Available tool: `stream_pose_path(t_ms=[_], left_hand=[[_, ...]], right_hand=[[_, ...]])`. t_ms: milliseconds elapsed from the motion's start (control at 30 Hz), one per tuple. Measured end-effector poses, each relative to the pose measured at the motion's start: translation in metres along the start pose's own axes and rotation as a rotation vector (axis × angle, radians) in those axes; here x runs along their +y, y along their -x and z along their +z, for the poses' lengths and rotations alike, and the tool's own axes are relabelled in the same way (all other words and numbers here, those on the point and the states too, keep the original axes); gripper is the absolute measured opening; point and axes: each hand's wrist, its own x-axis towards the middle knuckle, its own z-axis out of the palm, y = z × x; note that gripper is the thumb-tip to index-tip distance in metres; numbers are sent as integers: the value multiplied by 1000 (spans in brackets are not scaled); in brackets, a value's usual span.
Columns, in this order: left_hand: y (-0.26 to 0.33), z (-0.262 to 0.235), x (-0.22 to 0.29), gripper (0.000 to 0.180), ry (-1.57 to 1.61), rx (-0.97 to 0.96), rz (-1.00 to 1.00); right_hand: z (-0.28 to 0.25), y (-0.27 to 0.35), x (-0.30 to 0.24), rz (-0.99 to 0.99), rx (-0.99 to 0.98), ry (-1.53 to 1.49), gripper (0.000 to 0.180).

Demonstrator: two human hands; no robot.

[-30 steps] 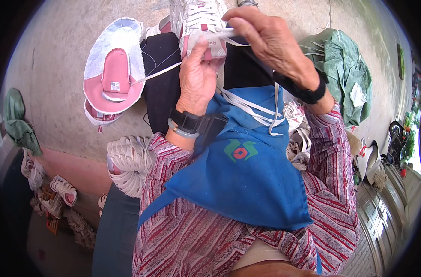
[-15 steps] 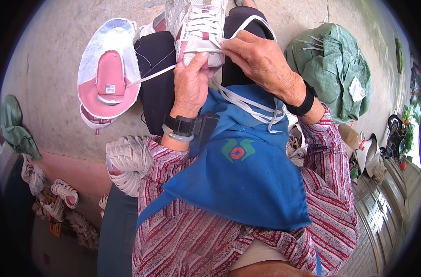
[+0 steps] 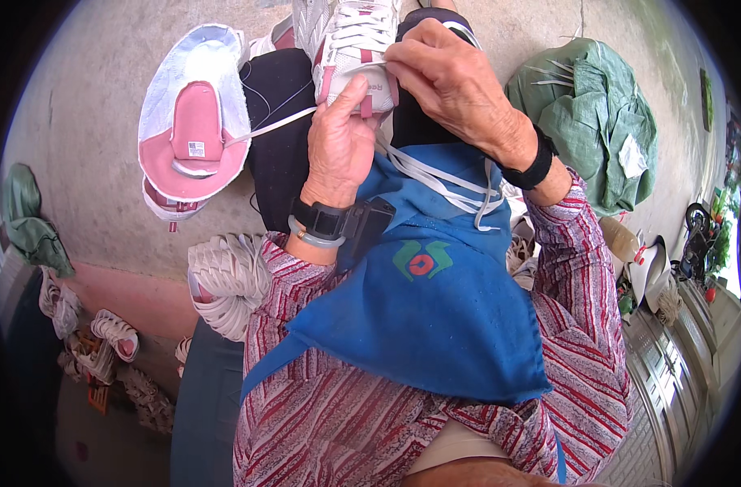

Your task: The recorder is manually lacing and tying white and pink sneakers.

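A white and pink shoe upper [image 3: 359,77] with criss-crossed white laces lies between my knees. My left hand [image 3: 338,154] grips its near end, the thumb on the tongue side and the fingers mostly hidden beneath. At the upper's right edge, the thumb and fingers of my right hand [image 3: 461,93] pinch a white lace; part of this lace is hidden behind the hand. Another lace end [image 3: 283,123] runs out to the left. Several loose white laces [image 3: 435,180] hang over my blue apron [image 3: 460,325].
Left of my knee lies another white and pink upper [image 3: 155,105]. A stack of pale uppers [image 3: 226,280] sits beside my left elbow, with more shoe parts [image 3: 114,334] at lower left. To the right stands a green sack [image 3: 585,122]; a plastic bottle [image 3: 620,239] is below it.
The lace stretched across the tongue has drawn up toward the right edge, leaving the tongue bare. My right hand has moved slightly up, and my left thumb has shifted on the upper.
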Motion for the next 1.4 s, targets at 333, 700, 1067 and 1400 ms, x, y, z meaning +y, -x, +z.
stream_pose_path(t_ms=[333,700,1067,1400], left_hand=[[4,8,1,40,-11,52,36],[4,15,7,42,-7,52,31],[-6,17,3,40,-18,185,9],[-7,19,3,43,-34,217,9]], right_hand=[[0,8,5,148,30,-105,12],[1,1,5,152,29,-112,11],[0,-5,3,522,-149,-407,22],[10,0,9,558,-126,-564,28]])
